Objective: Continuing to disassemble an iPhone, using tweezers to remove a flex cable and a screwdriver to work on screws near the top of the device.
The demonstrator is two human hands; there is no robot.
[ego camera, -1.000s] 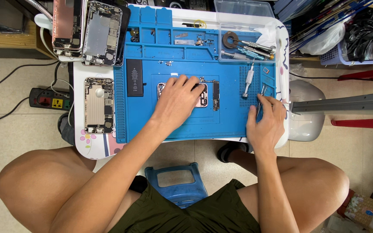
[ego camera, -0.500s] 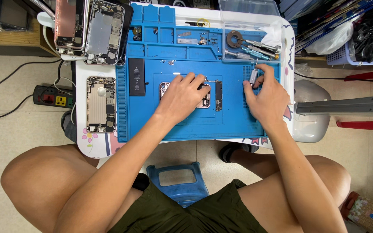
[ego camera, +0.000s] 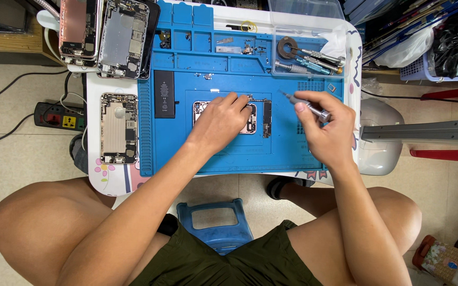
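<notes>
Since half a second ago, right hand [ego camera: 328,132] has lifted off the mat edge and now pinches a small screwdriver [ego camera: 304,105], tip pointing toward upper left. Head view: left hand [ego camera: 219,121] lies flat, fingers spread, holding nothing, pressing an opened phone chassis [ego camera: 250,123] at centre of the blue work mat [ego camera: 208,153]. Black battery [ego camera: 164,94] lies left of it. Another opened phone [ego camera: 119,128] sits at left on the white table [ego camera: 107,182].

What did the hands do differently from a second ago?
The right hand left the mat's right edge, picked up a small screwdriver and brought it toward the opened phone. The left hand stayed resting on that phone. The battery and spare phone shells did not move.
</notes>
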